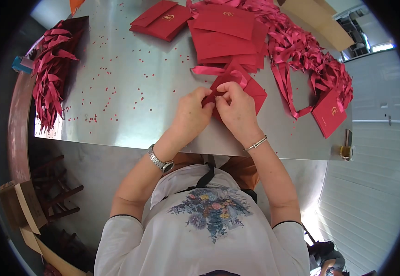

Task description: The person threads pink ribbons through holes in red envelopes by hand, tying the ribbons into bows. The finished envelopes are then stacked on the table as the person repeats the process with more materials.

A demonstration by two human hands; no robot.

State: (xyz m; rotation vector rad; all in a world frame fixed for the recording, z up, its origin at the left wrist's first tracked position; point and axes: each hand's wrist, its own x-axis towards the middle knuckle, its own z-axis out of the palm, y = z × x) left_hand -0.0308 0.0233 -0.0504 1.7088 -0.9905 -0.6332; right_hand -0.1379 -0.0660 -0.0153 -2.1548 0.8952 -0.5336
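My left hand (191, 115) and my right hand (237, 109) meet over a flat red paper gift bag (254, 90) near the table's front edge. Both are closed, thumbs against fingers, pinching at the bag's left part, where a small hole or edge is mostly hidden by the fingertips. A pink-red ribbon (209, 70) runs across the far end of this bag. Just beyond it lies a loose stack of flat red bags (223, 43), the top one bearing a gold emblem.
Another red stack (160, 20) lies at the back. A heap of ribbons (296, 43) spreads to the right, beside a red bag (329, 112) with a gold emblem. Ribboned bags (55, 73) line the left edge. Small red paper dots dot the metal table (131, 101).
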